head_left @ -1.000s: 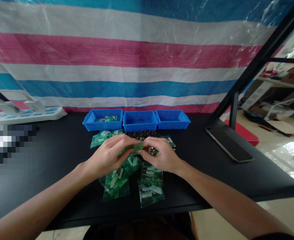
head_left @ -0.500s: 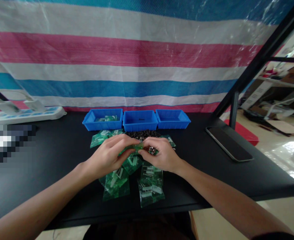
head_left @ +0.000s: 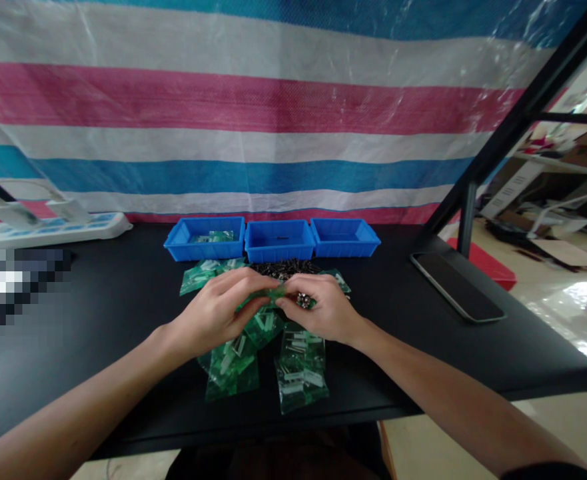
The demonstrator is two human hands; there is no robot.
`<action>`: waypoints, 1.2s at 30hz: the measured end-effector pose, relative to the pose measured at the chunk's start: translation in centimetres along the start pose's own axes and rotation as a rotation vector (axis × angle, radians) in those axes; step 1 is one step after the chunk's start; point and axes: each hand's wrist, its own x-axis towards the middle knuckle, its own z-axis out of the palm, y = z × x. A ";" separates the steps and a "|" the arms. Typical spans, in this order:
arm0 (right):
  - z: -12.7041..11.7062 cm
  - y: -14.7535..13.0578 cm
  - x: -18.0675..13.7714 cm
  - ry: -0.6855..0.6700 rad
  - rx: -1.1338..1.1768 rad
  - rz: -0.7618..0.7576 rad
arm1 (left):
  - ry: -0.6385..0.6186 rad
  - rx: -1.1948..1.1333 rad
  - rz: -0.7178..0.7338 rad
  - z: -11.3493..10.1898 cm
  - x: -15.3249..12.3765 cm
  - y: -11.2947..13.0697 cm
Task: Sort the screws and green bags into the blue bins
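Note:
Between my fingertips is a small green plastic bag, pinched by my left hand on one side and my right hand on the other. Its contents are hidden by my fingers. Shiny metal pieces show at the curl of my right hand; I cannot tell whether they are held or lie behind it. Below my hands, green bags with white plastic and metal pieces lie on the black table. Another pair of such bags lies to the right. Behind my hands spreads a pile of dark screws.
Three blue bins stand in a row: the left bin has green bags inside, the middle bin a small dark piece, then the right bin. A phone lies at the right, a power strip at the left. A striped sheet hangs behind.

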 end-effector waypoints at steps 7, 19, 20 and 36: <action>0.0 0.1 0.0 0.008 -0.004 -0.005 | 0.007 -0.012 -0.008 0.0 0.0 0.1; 0.1 0.3 -0.1 0.011 0.005 0.007 | -0.001 -0.008 -0.014 0.2 0.1 0.2; 0.1 0.3 -0.1 0.011 0.008 0.012 | -0.001 -0.005 -0.015 0.2 0.1 0.2; -0.3 0.1 -0.1 -0.015 0.043 0.057 | -0.021 0.000 -0.021 0.2 0.1 0.0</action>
